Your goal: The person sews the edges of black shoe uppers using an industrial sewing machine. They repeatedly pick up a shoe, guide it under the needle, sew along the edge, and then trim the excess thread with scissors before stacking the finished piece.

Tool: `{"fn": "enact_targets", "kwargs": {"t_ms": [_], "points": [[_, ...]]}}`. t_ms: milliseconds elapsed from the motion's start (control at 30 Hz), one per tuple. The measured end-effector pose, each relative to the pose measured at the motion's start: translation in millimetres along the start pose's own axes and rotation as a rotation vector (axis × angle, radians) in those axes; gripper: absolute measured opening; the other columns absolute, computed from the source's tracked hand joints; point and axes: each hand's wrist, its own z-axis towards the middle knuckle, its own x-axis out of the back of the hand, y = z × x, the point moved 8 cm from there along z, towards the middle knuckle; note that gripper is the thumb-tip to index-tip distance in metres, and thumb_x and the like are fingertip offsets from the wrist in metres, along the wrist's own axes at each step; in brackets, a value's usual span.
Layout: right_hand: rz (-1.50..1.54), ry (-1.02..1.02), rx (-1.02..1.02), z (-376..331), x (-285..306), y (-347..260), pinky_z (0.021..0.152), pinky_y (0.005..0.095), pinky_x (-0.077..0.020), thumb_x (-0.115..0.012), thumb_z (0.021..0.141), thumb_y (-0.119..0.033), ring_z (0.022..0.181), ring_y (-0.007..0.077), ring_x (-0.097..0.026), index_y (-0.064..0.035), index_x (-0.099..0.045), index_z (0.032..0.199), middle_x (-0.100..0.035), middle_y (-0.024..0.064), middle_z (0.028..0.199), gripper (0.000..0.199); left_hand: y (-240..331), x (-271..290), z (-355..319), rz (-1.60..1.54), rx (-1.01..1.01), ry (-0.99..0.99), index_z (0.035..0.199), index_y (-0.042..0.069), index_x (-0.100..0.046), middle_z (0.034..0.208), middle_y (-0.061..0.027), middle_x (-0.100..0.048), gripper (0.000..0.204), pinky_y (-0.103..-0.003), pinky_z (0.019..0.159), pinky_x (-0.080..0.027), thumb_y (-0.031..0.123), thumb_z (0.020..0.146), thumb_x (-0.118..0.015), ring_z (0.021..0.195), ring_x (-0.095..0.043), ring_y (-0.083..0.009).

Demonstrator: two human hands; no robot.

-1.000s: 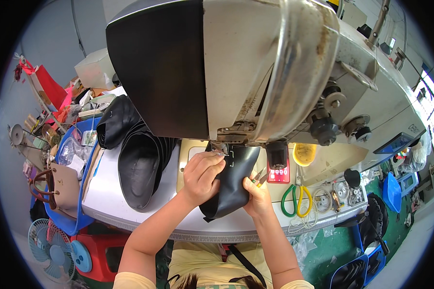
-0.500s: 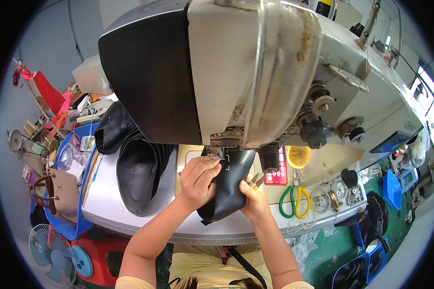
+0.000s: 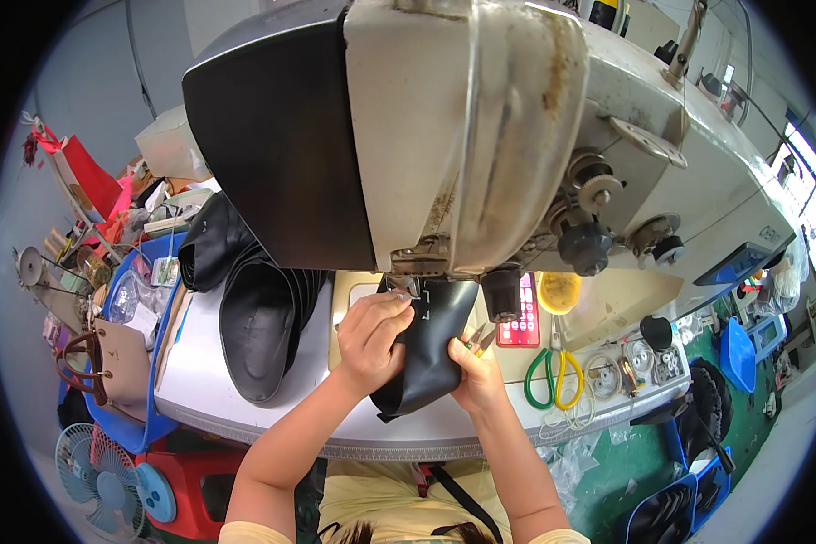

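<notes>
A large grey sewing machine (image 3: pixel 517 145) fills the upper middle of the head view. Under its needle area lies a black leather piece (image 3: pixel 431 349), curved and hanging toward me. My left hand (image 3: pixel 372 337) presses on the piece's left side, fingers bent close to the presser foot. My right hand (image 3: pixel 476 372) grips the piece's right edge and also holds small snips (image 3: pixel 479 339) that stick up between its fingers.
A stack of black leather pieces (image 3: pixel 258 317) lies on the white table (image 3: pixel 195 381) at left. Green-handled scissors (image 3: pixel 553 376), a red phone (image 3: pixel 521 322), a yellow bowl (image 3: pixel 560 292) and bobbins sit at right. A tan handbag (image 3: pixel 109 363) and a fan (image 3: pixel 100 467) are lower left.
The view has shifted closer to the machine. Both hands stay on the black piece, which has shifted slightly under the needle.
</notes>
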Motion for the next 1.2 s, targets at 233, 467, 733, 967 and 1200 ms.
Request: {"fn": "enact_targets", "kwargs": {"t_ms": [233, 467, 733, 967, 1200], "points": [[-0.006, 0.013, 0.000, -0.9, -0.6, -1.4, 0.078, 0.0270, -0.0505, -0.068, 0.084, -0.019, 0.089, 0.0120, -0.061, 0.0001, -0.055, 0.113, -0.063, 0.0056, 0.100, 0.037, -1.8, -1.2, -2.7, -0.004, 0.008, 0.013, 0.080, -0.001, -0.061, 0.087, -0.0125, -0.065, 0.022, -0.038, 0.067, -0.052, -0.011, 0.061, -0.067, 0.082, -0.066, -0.0309], [-0.007, 0.024, 0.006, -1.0, 0.5, -1.1, 0.078, 0.0269, -0.0510, -0.069, 0.084, -0.018, 0.088, 0.0121, -0.062, -0.0002, -0.056, 0.113, -0.063, 0.0056, 0.099, 0.037, -2.8, -1.8, -4.3, -0.010, 0.012, 0.028, 0.080, -0.001, -0.061, 0.086, -0.0125, -0.065, 0.021, -0.037, 0.067, -0.052, -0.011, 0.062, -0.067, 0.082, -0.066, -0.0311], [0.001, 0.015, 0.006, -1.0, 1.6, -0.3, 0.078, 0.0267, -0.0512, -0.069, 0.084, -0.019, 0.088, 0.0120, -0.062, -0.0002, -0.056, 0.113, -0.063, 0.0057, 0.100, 0.037, -1.3, -1.3, -2.7, -0.001, 0.017, 0.022, 0.079, -0.001, -0.061, 0.085, -0.0122, -0.065, 0.021, -0.038, 0.066, -0.053, -0.011, 0.062, -0.067, 0.081, -0.066, -0.0314], [0.002, 0.018, 0.012, -0.9, 1.8, -0.6, 0.078, 0.0269, -0.0507, -0.068, 0.085, -0.018, 0.088, 0.0121, -0.062, 0.0001, -0.055, 0.113, -0.063, 0.0058, 0.100, 0.036, -2.1, -1.6, -3.5, -0.006, 0.023, 0.024, 0.079, -0.001, -0.061, 0.085, -0.0122, -0.065, 0.022, -0.037, 0.067, -0.053, -0.011, 0.061, -0.067, 0.081, -0.066, -0.0314], [-0.013, 0.018, 0.008, -0.4, 1.5, -2.5, 0.078, 0.0270, -0.0507, -0.068, 0.084, -0.017, 0.088, 0.0120, -0.062, 0.0000, -0.056, 0.112, -0.064, 0.0058, 0.099, 0.034, -2.8, -1.9, -2.3, -0.020, 0.023, 0.012, 0.080, -0.002, -0.061, 0.087, -0.0127, -0.065, 0.022, -0.037, 0.067, -0.053, -0.012, 0.062, -0.066, 0.081, -0.066, -0.0313]]}}
